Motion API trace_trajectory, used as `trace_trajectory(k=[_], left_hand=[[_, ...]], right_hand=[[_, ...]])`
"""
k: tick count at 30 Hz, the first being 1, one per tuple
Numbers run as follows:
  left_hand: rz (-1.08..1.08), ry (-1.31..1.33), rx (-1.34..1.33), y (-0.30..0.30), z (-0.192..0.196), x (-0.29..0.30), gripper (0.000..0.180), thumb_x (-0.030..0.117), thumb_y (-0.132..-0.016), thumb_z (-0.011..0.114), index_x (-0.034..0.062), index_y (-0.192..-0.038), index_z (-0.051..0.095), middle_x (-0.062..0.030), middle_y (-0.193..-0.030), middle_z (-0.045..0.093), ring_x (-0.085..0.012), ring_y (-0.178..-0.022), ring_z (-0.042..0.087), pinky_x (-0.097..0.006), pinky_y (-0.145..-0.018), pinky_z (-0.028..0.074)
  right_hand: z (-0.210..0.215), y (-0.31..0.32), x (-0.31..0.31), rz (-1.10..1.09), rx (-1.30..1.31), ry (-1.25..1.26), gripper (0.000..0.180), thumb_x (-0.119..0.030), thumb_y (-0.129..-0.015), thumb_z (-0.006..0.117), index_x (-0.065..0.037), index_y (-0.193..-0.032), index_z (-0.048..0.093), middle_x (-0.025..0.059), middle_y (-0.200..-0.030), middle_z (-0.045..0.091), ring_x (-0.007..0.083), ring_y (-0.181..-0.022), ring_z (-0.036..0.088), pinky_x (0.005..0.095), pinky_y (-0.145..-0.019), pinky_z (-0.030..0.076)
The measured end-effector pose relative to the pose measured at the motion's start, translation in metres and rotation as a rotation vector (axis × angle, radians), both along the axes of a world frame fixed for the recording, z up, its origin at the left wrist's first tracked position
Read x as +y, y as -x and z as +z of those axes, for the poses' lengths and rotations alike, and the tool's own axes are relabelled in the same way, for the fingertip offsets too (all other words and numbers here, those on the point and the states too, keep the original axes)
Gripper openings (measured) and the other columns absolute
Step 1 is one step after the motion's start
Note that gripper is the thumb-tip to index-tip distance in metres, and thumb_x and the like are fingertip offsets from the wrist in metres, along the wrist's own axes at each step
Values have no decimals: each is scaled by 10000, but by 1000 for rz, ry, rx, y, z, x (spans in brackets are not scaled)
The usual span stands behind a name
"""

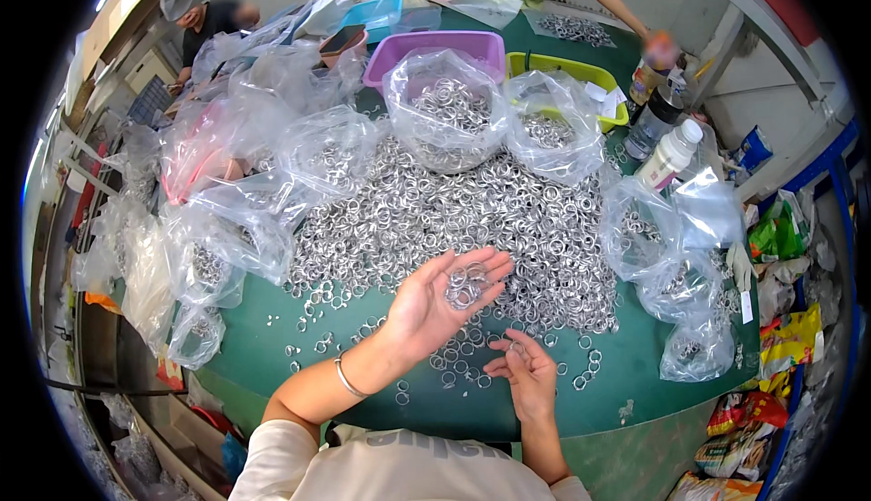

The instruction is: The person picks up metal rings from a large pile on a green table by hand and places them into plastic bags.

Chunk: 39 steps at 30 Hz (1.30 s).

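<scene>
The left hand point(435, 306) is lying open, palm up, cradling a small cluster of metal rings point(464, 285) near the big pile point(472, 211); the right hand point(526, 374) is pinching one ring off the green table point(272, 356); sorting seems underway; adding it calls for a careful drop.

bare green table point(272, 356) near edge, ring heap point(472, 211) ahead, plastic bags point(236, 220) crowding both sides
</scene>
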<state>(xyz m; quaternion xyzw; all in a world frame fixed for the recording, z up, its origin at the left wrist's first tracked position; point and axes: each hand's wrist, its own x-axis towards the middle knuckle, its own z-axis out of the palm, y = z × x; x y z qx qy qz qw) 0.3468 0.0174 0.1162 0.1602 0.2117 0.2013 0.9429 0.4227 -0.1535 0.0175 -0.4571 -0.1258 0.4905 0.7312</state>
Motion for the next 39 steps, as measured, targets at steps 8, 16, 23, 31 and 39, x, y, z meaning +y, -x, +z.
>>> trace_trajectory(k=[8,16,23,31,39], left_hand=[[-74,193,207,3,-29,-8,233,278,-915,492,48,-926,533,-43,-707,515,-100,-539,424,-213,-461,346],[-168,105,334,-19,-40,-33,246,252,-935,441,21,-961,521,-72,-756,554,-121,-594,480,-229,-510,394],[-197,77,307,-47,-35,-44,296,151,-923,373,-49,-1119,469,-168,-1046,562,-225,-937,566,-333,-836,490],[-285,89,124,-30,-49,-36,244,211,-938,415,10,-1040,510,-56,-804,551,-110,-658,505,-218,-555,439],[64,158,237,55,-57,4,239,297,-922,498,59,-931,516,9,-645,432,-55,-485,320,-171,-386,249]], right_hand=[[5,-7,-3,75,-6,6,303,-58,-906,483,37,-1194,472,163,-994,604,216,-747,637,292,-664,534],[4,-5,-23,-26,-24,4,230,-70,-905,496,45,-1104,508,153,-897,614,201,-721,628,281,-641,524],[4,-9,-33,-127,-15,-30,227,-77,-899,510,39,-1095,518,113,-778,606,169,-664,601,273,-611,505],[2,-2,-36,-165,-139,60,219,-81,-896,504,56,-1065,527,126,-715,593,183,-612,589,266,-575,493],[0,2,-26,-117,-186,64,233,-104,-912,480,67,-1064,521,151,-741,605,188,-584,594,267,-528,494]])
